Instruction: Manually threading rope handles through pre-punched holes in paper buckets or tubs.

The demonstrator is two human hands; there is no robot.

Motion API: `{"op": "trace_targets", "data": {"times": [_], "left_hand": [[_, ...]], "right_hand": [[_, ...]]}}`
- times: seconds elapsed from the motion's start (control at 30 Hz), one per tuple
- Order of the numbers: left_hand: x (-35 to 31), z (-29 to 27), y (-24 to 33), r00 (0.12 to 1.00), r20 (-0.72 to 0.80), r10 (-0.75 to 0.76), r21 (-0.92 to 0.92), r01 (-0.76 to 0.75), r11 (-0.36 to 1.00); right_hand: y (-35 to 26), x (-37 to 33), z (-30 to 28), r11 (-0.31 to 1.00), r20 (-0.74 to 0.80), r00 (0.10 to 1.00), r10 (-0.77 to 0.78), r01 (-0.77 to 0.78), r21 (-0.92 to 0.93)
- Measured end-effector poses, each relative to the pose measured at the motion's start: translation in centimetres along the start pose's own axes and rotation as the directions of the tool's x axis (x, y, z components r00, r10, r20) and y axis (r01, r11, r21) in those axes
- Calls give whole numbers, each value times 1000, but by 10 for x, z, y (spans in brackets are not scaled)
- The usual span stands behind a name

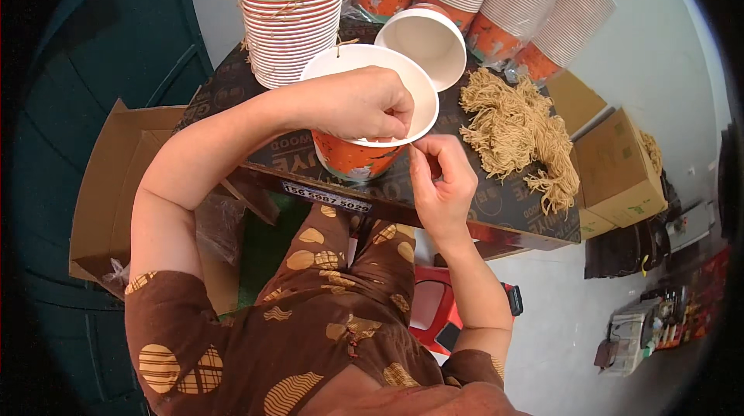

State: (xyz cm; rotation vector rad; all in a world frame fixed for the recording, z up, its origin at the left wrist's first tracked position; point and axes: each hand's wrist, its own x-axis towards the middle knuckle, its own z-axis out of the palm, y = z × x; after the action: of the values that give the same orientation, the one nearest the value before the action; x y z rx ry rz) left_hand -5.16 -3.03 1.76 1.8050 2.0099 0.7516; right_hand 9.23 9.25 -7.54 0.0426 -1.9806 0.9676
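A round paper bucket [358, 159], orange outside and white inside, stands at the front edge of the dark table. My left hand [372, 102] reaches over its mouth, with curled fingers pinched together just inside the near right rim. Outside that same rim, my right hand [446, 180] is closed, thumb and forefinger pinched against the bucket wall. Whatever either pinch holds is hidden or too small to make out. A short bit of tan string [339, 50] shows at the bucket's far left rim. To the right lies a loose heap of tan cords [515, 129].
A second paper bucket [426, 48] lies tipped behind. At back left rises a tall stack of nested buckets [294, 21] with strings; several wrapped stacks [519, 5] line the back. Cardboard boxes [620, 168] flank the table [310, 154]. A red stool [434, 300] is below.
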Motion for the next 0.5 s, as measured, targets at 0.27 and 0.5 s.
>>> {"op": "trace_targets", "data": {"times": [0.27,0.5], "left_hand": [[-6,1,-5,990,-131,-59,-102,46,994],[-5,3,3,980,-153,-124,-123,106,987]], "right_hand": [[18,7,-24,969,97,995,-26,49,-242],[31,33,-40,909,-51,992,-118,87,-408]]}}
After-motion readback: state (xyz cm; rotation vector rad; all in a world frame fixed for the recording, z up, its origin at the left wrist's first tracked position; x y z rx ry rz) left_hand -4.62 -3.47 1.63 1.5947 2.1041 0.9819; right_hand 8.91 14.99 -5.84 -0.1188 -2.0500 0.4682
